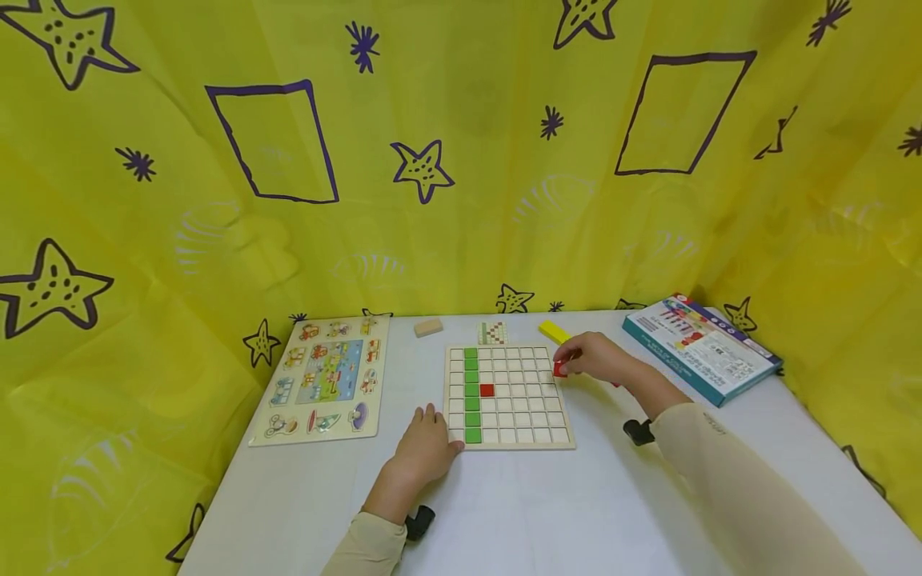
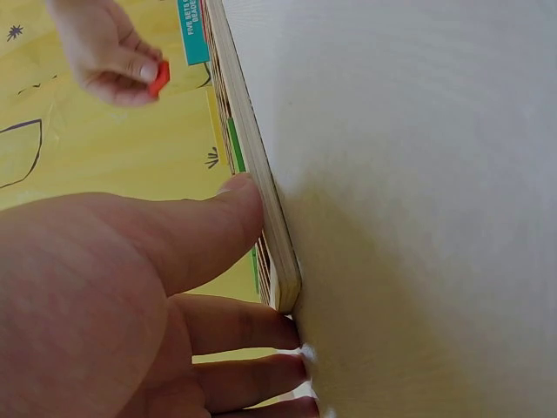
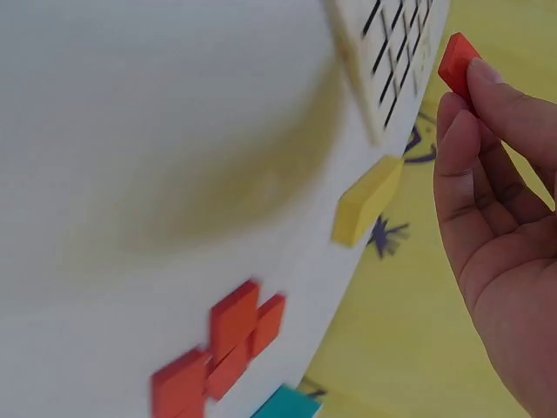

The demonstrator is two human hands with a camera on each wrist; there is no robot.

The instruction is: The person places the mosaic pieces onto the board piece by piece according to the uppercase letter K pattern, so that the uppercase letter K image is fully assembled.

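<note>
A wooden grid board (image 1: 510, 442) lies on the table, with a column of green square tiles (image 1: 471, 389) near its left side and one red tile (image 1: 487, 390) beside that column. Over the board's right edge, my right hand (image 1: 594, 357) pinches another red square tile (image 3: 459, 63) between thumb and fingers. My left hand (image 1: 425, 445) rests at the board's near left corner. In the left wrist view its thumb (image 2: 228, 213) touches the board's edge, while the other fingers lie fairly straight around the corner.
A small pattern card (image 1: 493, 333) and a wooden block (image 1: 428, 327) lie behind the board. The yellow block (image 3: 367, 202) and several loose red tiles (image 3: 233, 318) are at the right. A picture puzzle (image 1: 288, 410) lies left; a flat box (image 1: 702, 346) sits far right.
</note>
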